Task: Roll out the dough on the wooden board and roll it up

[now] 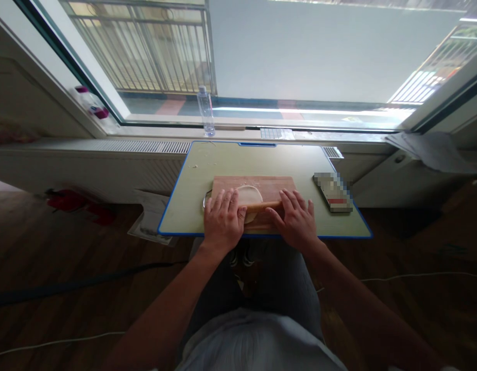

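A wooden rolling pin point(258, 207) lies across a flat sheet of pale dough point(249, 194). My left hand point(224, 215) covers the pin's left end, fingers pointing forward and thumb along the near side. At the other end, my right hand point(298, 216) has its fingers over the pin and its thumb reaching inward beside it. Both hands are closed on the pin, palms down. Beneath the dough is a wooden cutting board point(279, 184) with a metal handle point(206, 200) at its left side. Part of the dough is hidden by the pin and my left hand.
The board rests on a small pale-green table point(192, 190) with a blue edge. A blurred-out phone-like object point(334, 193) lies at its right. Dough crumbs point(194, 166) are at the far left. Beyond stand a radiator point(153, 146), a clear bottle point(206, 113) and a window.
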`<state>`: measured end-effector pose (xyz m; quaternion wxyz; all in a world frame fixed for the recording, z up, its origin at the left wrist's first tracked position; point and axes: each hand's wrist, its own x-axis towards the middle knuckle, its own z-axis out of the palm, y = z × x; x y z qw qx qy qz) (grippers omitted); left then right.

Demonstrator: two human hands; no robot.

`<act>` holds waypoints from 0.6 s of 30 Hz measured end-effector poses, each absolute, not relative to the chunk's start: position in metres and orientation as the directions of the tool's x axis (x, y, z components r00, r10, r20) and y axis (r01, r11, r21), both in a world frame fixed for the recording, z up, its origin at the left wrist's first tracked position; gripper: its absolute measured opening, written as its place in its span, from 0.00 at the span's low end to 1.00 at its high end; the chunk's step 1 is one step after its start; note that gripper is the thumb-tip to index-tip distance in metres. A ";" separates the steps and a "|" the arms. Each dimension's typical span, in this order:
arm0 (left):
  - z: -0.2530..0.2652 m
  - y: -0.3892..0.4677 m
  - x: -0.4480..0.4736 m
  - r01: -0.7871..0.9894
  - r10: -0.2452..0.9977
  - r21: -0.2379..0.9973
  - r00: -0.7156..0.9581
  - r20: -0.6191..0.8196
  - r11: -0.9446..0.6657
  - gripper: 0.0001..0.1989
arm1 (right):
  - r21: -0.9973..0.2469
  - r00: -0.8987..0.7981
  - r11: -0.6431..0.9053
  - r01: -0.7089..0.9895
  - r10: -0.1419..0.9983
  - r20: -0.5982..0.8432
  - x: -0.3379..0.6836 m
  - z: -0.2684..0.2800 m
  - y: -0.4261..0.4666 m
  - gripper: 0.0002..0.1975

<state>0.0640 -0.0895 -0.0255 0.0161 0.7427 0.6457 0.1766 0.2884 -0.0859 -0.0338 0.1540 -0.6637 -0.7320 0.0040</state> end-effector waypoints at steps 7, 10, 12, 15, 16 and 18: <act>-0.036 -0.121 0.064 0.936 0.947 0.272 0.143 0.289 -0.224 0.33 | -0.203 -0.071 0.124 0.971 0.966 0.249 0.294 -0.034 -0.110 0.32; -0.039 -0.130 0.064 0.936 0.952 0.273 0.145 0.271 -0.221 0.33 | -0.216 -0.065 0.122 0.969 0.965 0.252 0.294 -0.026 -0.105 0.28; -0.040 -0.133 0.064 0.934 0.953 0.279 0.149 0.263 -0.223 0.33 | -0.225 -0.065 0.123 0.967 0.966 0.252 0.292 -0.019 -0.096 0.27; -0.038 -0.132 0.061 0.925 0.949 0.290 0.167 0.269 -0.245 0.31 | -0.224 -0.067 0.121 0.967 0.969 0.236 0.284 -0.011 -0.082 0.28; -0.036 -0.131 0.060 0.921 0.946 0.295 0.173 0.274 -0.254 0.30 | -0.222 -0.070 0.122 0.967 0.971 0.230 0.281 -0.010 -0.078 0.29; -0.030 -0.125 0.058 0.915 0.942 0.304 0.177 0.285 -0.264 0.29 | -0.216 -0.077 0.126 0.968 0.972 0.220 0.276 -0.008 -0.074 0.29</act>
